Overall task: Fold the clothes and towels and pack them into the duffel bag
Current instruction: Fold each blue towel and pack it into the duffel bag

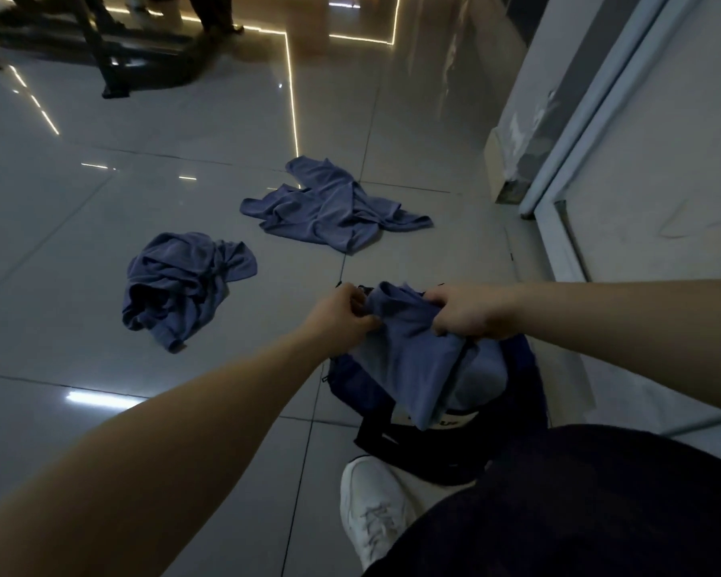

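A folded blue cloth (pixel 413 360) hangs over the open dark navy duffel bag (pixel 513 414) on the tiled floor. My left hand (pixel 342 314) pinches its far left edge. My right hand (pixel 467 314) grips the bunched top at its right side. Two more blue cloths lie loose on the floor: a crumpled one (pixel 184 285) to the left and a spread, wrinkled one (pixel 334 206) farther off. The bag's inside is mostly hidden by the cloth.
My white shoe (pixel 371 510) stands just before the bag, with my dark-clad knee (pixel 579 505) at the lower right. A wall and a white door frame (pixel 579 160) run along the right. Dark equipment legs (pixel 113 47) and a person's feet (pixel 217 18) are far back.
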The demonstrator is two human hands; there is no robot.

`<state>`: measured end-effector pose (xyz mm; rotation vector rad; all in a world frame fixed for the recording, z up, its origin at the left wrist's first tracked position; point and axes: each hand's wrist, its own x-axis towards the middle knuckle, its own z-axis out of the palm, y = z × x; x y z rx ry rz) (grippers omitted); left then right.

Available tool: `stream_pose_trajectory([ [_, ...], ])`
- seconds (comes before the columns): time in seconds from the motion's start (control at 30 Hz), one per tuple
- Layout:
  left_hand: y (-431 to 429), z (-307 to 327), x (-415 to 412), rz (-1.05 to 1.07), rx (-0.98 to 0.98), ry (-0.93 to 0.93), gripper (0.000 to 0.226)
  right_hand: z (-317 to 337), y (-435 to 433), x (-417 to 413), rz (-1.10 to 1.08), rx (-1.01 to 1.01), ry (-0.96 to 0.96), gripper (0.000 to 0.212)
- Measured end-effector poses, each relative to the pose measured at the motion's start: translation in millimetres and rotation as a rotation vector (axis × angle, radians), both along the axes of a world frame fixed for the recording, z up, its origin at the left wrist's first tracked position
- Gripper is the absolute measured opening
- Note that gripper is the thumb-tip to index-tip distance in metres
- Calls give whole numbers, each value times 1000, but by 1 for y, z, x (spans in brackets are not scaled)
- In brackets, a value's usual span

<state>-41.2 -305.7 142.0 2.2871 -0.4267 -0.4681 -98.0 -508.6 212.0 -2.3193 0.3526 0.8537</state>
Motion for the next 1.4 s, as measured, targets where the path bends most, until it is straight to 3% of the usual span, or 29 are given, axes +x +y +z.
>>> stream_pose_trajectory([
  [0.13,-30,-19,-4,-65,114,3,36,-4,-40,-11,-171,-65,-104,13],
  [0.3,-48,-45,-13,-133,248,38,17,-34,-56,-12,-336,-16,-208,14],
  [0.37,-52,-53,-13,-50,187,55,17,-48,-54,-8,-380,48,-221,16],
  [0.43,-58,-56,-11,76,38,170,30,-61,-52,-6,-419,154,-213,29],
  [0.5,-67,-57,-7,219,-174,463,45,-74,-54,-4,-456,262,-200,41],
  [0.57,-71,-57,-7,313,-321,713,47,-78,-54,-4,-493,339,-190,38],
  [0.63,-74,-63,-6,329,-317,782,57,-81,-56,-6,-538,410,-169,27],
  [0.73,-81,-84,-4,345,-296,853,96,-89,-63,-9,-581,554,-155,29],
  [0.8,-84,-86,-2,386,-362,896,99,-91,-68,-9,-604,607,-158,30],
  [0.9,-84,-81,-1,420,-405,750,86,-93,-75,-10,-604,510,-171,28],
  [0.97,-83,-74,-6,392,-365,624,89,-96,-76,-11,-588,332,-192,29],
  [1.07,-87,-72,-14,340,-318,411,75,-97,-70,-16,-573,56,-254,43],
  [1.17,-92,-67,-26,244,-227,162,61,-92,-54,-23,-455,-132,-372,37],
  [1.3,-98,-63,-38,128,-111,-33,43,-96,-30,-33,-257,-149,-466,30],
  [1.4,-91,-62,-40,50,-151,-10,32,-105,-19,-41,-253,-27,-399,25],
])
